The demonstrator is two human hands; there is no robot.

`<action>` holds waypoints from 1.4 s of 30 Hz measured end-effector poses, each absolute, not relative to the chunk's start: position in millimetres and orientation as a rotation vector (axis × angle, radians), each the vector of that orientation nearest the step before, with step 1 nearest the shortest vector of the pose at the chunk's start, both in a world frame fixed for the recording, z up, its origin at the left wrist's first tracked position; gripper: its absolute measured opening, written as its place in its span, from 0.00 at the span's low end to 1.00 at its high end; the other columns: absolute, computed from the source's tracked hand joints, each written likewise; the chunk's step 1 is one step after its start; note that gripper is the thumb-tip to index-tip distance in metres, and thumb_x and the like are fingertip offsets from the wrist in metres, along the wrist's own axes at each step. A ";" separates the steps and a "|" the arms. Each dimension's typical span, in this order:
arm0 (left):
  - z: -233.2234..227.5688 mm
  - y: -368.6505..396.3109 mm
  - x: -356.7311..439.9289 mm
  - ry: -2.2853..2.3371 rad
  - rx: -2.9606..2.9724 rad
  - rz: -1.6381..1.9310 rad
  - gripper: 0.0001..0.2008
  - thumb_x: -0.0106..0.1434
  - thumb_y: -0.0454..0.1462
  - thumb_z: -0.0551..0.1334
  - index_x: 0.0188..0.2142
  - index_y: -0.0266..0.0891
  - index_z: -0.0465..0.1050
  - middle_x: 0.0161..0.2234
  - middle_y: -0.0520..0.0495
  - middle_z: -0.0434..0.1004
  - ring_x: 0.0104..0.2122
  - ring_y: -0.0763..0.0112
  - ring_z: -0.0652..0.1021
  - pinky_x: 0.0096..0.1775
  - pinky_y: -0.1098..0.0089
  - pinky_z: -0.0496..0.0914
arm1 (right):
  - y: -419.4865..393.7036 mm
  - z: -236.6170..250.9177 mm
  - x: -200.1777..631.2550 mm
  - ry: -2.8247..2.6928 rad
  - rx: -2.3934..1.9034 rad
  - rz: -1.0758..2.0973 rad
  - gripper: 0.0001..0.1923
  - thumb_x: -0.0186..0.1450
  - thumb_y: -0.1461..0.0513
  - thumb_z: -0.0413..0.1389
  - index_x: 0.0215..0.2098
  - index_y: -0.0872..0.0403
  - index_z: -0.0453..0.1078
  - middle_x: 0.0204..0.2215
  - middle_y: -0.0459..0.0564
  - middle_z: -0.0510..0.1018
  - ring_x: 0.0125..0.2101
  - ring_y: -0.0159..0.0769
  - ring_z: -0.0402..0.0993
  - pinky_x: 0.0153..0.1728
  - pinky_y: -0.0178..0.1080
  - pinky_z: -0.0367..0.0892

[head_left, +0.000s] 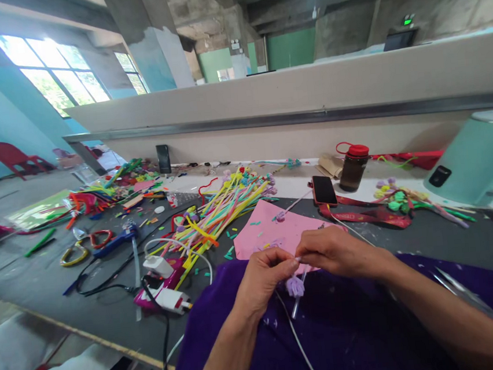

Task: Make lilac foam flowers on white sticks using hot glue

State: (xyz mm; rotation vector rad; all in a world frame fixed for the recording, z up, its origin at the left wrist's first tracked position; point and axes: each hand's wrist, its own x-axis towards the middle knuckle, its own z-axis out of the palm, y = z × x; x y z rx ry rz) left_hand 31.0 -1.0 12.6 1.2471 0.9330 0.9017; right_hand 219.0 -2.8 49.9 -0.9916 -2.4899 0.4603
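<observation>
Over the purple cloth (227,309) on my lap, both hands meet with fingertips close together. My left hand (262,279) is closed in a pinch on a thin lilac pipe cleaner (298,260). My right hand (337,249) pinches the same piece from the other side. Just below the fingers hangs a small lilac flower (295,287), and a pale stick (295,308) shows beneath it. How the flower joins the pinched piece is hidden by the fingers. Behind the hands lies a pink sheet (255,236) with another small lilac flower (280,217) on it.
A bundle of coloured stems (226,207) lies left of the pink sheet. Farther left are scissors (76,254), a blue glue gun (116,241) and a power strip (164,289) with cables. A phone (324,190), a brown bottle (353,169) and a mint jug (466,158) stand right.
</observation>
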 end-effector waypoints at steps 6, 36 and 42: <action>13.8 -4.4 29.0 0.994 2.057 1.028 0.06 0.56 0.35 0.60 0.24 0.38 0.75 0.22 0.49 0.73 0.25 0.71 0.71 0.30 0.71 0.63 | -7.0 49.0 217.3 -2.435 -1.096 0.650 0.08 0.61 0.66 0.50 0.29 0.57 0.72 0.24 0.45 0.73 0.26 0.29 0.67 0.27 0.31 0.56; -1.8 -8.1 45.9 0.843 0.810 1.344 0.09 0.50 0.34 0.67 0.33 0.37 0.75 0.32 0.49 0.74 0.28 0.76 0.72 0.31 0.74 0.66 | -2.3 18.3 178.8 -1.280 -0.863 1.449 0.11 0.56 0.57 0.58 0.27 0.58 0.71 0.18 0.45 0.74 0.18 0.27 0.68 0.16 0.27 0.59; 0.5 -6.4 46.5 0.838 0.803 1.347 0.06 0.49 0.35 0.67 0.26 0.34 0.74 0.24 0.51 0.73 0.23 0.76 0.71 0.26 0.75 0.66 | -0.4 6.8 175.7 -1.359 -0.902 1.453 0.13 0.57 0.54 0.57 0.25 0.58 0.69 0.17 0.44 0.74 0.17 0.29 0.69 0.16 0.29 0.62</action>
